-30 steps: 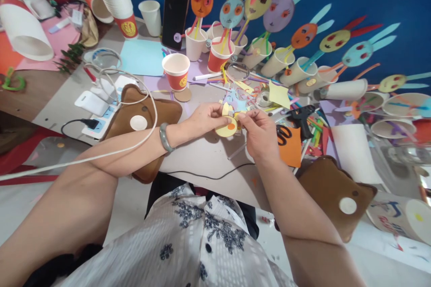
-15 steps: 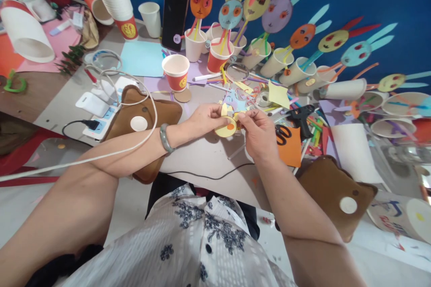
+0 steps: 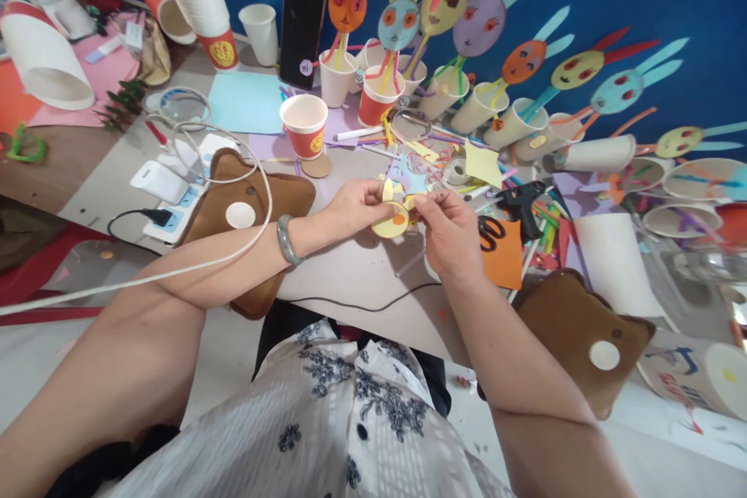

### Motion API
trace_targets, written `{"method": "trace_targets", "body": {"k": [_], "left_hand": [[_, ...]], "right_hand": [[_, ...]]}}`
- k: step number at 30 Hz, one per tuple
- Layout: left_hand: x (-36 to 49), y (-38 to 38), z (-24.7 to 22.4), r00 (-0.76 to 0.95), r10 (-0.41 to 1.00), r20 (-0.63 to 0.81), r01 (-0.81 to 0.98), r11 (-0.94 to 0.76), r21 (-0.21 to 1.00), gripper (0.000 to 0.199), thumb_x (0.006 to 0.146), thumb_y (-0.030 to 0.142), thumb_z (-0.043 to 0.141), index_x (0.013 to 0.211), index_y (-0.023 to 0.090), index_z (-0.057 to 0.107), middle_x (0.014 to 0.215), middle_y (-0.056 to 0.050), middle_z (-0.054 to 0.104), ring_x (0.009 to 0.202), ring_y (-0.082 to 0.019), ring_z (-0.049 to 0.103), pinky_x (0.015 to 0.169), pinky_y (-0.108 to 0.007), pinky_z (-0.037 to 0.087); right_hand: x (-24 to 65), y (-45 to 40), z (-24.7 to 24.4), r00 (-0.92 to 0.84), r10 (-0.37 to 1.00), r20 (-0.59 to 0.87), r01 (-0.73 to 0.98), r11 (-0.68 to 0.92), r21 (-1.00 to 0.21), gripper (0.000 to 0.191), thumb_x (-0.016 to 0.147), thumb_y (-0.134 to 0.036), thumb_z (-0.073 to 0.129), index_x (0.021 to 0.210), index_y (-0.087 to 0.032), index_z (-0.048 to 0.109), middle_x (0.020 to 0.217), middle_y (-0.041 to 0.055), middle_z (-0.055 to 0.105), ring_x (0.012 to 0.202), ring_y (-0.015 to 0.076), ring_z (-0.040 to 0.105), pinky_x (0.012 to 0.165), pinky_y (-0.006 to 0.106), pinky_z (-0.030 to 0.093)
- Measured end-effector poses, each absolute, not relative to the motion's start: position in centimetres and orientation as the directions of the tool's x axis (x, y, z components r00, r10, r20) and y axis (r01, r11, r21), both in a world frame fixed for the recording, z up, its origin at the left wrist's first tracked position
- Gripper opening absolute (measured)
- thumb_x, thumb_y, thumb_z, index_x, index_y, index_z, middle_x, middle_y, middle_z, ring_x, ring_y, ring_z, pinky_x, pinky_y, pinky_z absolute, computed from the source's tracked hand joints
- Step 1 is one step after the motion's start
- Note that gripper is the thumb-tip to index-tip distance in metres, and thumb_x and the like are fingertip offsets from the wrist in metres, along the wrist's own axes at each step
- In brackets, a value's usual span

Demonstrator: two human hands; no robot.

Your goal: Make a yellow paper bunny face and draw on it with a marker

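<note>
Over the middle of the table, my left hand (image 3: 365, 205) pinches a round yellow paper face (image 3: 390, 227) that has an orange spot on it. My right hand (image 3: 449, 229) is closed at the face's right edge, with a small yellow paper piece (image 3: 410, 206) between thumb and fingertips. Another yellow strip sticks up by the left fingertips. The fingers partly cover the face, and its far side is hidden. Just beyond the hands lie a pale blue paper shape (image 3: 413, 173) and loose paper scraps. Black scissors (image 3: 490, 233) rest on orange paper (image 3: 503, 257) right of my right hand.
Several paper cups with rabbit-face figures (image 3: 398, 23) line the blue wall. A black glue gun (image 3: 521, 208) lies at right. A red-and-white cup (image 3: 305, 127) stands behind my left hand. Brown cushions (image 3: 583, 319) flank both arms. A white cable (image 3: 265, 202) crosses my left forearm.
</note>
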State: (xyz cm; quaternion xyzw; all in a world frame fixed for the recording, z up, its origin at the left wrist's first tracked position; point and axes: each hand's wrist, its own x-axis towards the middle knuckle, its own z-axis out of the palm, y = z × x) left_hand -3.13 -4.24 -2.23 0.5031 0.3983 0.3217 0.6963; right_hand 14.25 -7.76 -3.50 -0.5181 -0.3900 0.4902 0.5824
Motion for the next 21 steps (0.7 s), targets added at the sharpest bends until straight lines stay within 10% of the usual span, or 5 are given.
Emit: {"method": "trace_targets", "body": {"k": [21], "left_hand": [[-3.1, -4.3, -3.3, 0.543, 0.824, -0.160, -0.056, 0.225, 0.973, 0.025, 0.082, 0.031, 0.081, 0.091, 0.016, 0.064, 0.080, -0.002, 0.072, 0.070, -0.013, 0.067, 0.057, -0.022, 0.053]], "right_hand": [[14.2, -8.4, -3.3, 0.171, 0.984, 0.054, -0.037, 0.061, -0.997, 0.049, 0.067, -0.027, 0.088, 0.094, -0.027, 0.048, 0.070, -0.0096, 0.067, 0.061, 0.0112, 0.065, 0.060, 0.025, 0.056]]}}
